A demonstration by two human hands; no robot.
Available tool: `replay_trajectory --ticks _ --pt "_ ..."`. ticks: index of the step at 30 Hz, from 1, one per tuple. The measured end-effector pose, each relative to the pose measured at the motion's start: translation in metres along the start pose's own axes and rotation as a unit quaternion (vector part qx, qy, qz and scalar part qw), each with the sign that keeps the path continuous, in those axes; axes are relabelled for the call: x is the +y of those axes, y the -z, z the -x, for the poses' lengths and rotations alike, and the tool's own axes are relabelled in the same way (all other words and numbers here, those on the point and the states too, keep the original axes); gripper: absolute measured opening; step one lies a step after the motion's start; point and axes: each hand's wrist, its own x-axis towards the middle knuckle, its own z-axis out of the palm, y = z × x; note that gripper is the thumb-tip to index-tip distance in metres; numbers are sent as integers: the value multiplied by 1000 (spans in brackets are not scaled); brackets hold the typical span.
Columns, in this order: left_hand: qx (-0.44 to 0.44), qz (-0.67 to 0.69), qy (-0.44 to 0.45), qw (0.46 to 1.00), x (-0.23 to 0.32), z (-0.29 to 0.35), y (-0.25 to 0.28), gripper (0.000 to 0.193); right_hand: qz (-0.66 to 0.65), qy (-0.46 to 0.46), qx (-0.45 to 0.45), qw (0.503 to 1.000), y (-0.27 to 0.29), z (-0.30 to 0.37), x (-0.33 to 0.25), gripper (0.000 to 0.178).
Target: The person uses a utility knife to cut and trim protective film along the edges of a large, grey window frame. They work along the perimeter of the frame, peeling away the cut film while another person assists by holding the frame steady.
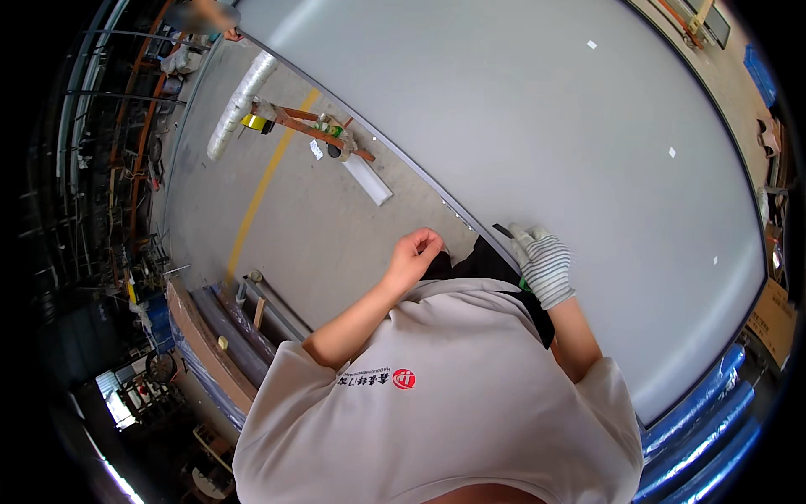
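A large flat grey panel (571,118) with a thin dark rim slants across the upper right, its long near edge by my body. My right hand (541,260), in a white-and-grey striped glove, rests at that edge, closed on a thin black flat piece (501,229). What kind of piece it is cannot be made out. Something small and green (525,286) shows just below the glove. My left hand (416,256), bare, is held apart from the panel in front of my waist. Its fingers are curled in, and their inside is hidden.
Another person's hand (231,34) is at the panel's far left corner. Beneath stands an orange-brown trestle (306,120) with a wrapped roll (242,105). Long wrapped profiles (222,328) lie at left, blue-wrapped bundles (705,437) at lower right. A cardboard box (774,311) sits beyond the panel.
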Motion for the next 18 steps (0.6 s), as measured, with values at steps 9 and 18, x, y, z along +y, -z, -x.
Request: replay_trajectory --ticks 9,18 --pt "33 -25 30 999 14 -47 57 14 -34 80 18 996 -39 -61 -24 25" --pt "-56 -42 126 990 25 -137 98 36 -115 -76 45 989 -52 -100 -63 20"
